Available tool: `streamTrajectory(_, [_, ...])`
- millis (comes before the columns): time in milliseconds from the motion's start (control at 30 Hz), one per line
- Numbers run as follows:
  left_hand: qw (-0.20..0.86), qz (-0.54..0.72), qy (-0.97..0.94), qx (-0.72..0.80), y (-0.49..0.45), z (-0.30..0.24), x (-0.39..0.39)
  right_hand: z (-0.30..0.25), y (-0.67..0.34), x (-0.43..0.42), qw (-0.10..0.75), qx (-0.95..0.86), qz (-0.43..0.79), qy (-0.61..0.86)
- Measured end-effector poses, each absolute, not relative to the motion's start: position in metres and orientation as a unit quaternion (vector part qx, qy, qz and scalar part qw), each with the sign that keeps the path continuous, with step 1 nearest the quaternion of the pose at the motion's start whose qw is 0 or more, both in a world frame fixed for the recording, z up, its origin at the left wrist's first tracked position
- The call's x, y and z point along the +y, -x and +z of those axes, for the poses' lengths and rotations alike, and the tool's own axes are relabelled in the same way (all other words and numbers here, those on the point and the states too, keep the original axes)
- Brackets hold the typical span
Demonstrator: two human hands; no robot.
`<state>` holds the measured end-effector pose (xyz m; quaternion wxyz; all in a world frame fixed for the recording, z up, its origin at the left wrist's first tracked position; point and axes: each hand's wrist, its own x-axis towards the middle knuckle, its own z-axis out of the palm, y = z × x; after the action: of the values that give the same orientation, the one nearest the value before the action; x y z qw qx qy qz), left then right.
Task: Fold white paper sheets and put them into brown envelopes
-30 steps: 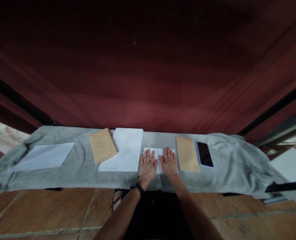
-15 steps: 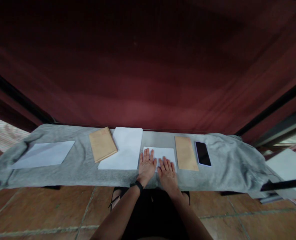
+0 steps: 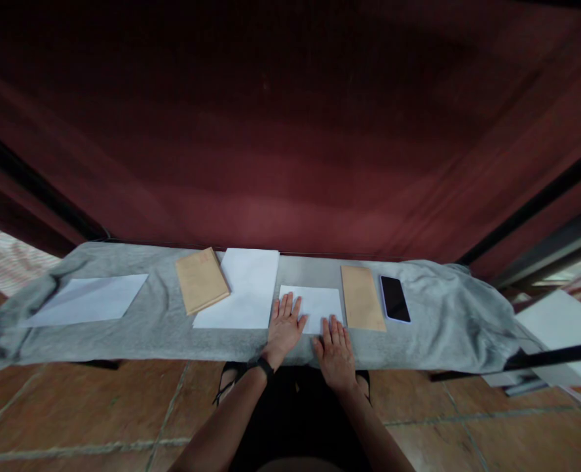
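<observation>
A small folded white paper [image 3: 314, 303] lies on the grey cloth [image 3: 442, 321] that covers a long table. My left hand [image 3: 284, 326] rests flat on the paper's left edge, fingers spread, with a black band on the wrist. My right hand [image 3: 335, 344] lies flat and open at the paper's near right corner, mostly on the cloth. Neither hand holds anything.
On the cloth from left to right lie a white sheet [image 3: 86, 299], a tan envelope [image 3: 201, 280], a larger white sheet [image 3: 243, 288], a second tan envelope [image 3: 361, 298] and a black phone [image 3: 395, 298]. A dark red curtain [image 3: 290, 144] hangs behind. The floor is brown tile [image 3: 74, 413].
My right hand has slid back toward me off the folded paper, uncovering most of it. My left hand has stayed at the paper's left edge.
</observation>
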<state>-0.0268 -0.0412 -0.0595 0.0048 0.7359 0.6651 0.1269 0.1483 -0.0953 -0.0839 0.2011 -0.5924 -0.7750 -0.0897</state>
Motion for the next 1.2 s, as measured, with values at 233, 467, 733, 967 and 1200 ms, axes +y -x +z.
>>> streamTrajectory(233, [0.01, 0.104, -0.839, 0.534, 0.033, -0.05, -0.075, -0.084, -0.148, -0.096, 0.204, -0.778, -0.092, 0.586])
streamTrajectory(467, [-0.023, 0.119, -0.827, 0.549, 0.037, -0.051, -0.083, -0.09, -0.15, -0.094, 0.214, -0.778, -0.09, 0.584])
streamTrajectory(733, [-0.058, 0.128, -0.794, 0.591, 0.042, -0.068, -0.092, -0.093, -0.151, -0.094, 0.22, -0.779, -0.085, 0.581])
streamTrajectory(967, [-0.049, 0.135, -0.781, 0.607, 0.045, -0.063, -0.098, -0.091, -0.151, -0.095, 0.227, -0.778, -0.087, 0.579])
streamTrajectory(1200, [-0.008, 0.125, -0.835, 0.536, 0.014, -0.054, -0.107, -0.086, -0.15, -0.097, 0.211, -0.78, -0.075, 0.584])
